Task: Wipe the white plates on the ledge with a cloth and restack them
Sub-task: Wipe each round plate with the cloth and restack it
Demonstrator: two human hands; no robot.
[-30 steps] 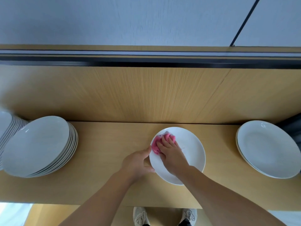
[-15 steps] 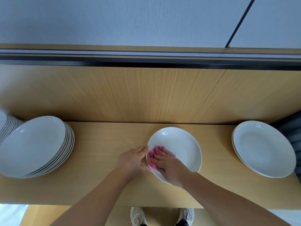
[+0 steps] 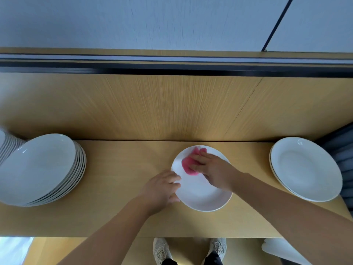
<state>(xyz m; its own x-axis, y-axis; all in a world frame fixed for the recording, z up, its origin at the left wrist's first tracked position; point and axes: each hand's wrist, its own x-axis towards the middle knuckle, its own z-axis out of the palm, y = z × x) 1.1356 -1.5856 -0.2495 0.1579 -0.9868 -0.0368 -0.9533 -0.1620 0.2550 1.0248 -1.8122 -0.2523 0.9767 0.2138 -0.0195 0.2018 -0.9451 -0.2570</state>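
Head view, the only one. I log one plate (image 3: 202, 194) lying flat on the ledge (image 3: 124, 178), under both hands.

Right hand (image 3: 214, 171): fingers straight and together, palm down, pressing the cloth (image 3: 188, 165) onto the far-left part of the plate. It grips nothing and lies released and flat. The cloth is pink and bunched, and shows past the fingertips on their left and far side.

Left hand (image 3: 160, 190): grasping the plate at its left rim, fingers over the edge, thumb against the near edge. I cannot tell how far the thumb goes under the rim. The two hands are near each other, not touching.

Well left of the left hand is a leaning stack (image 3: 38, 167) of plates. Further left, a second stack (image 3: 7, 148) is cut off by the frame edge. Well right of the right hand is a low stack (image 3: 305, 169), at least two plates by the rims. Below the forearms, past the ledge's near edge, are shoes (image 3: 161, 249) on the floor.
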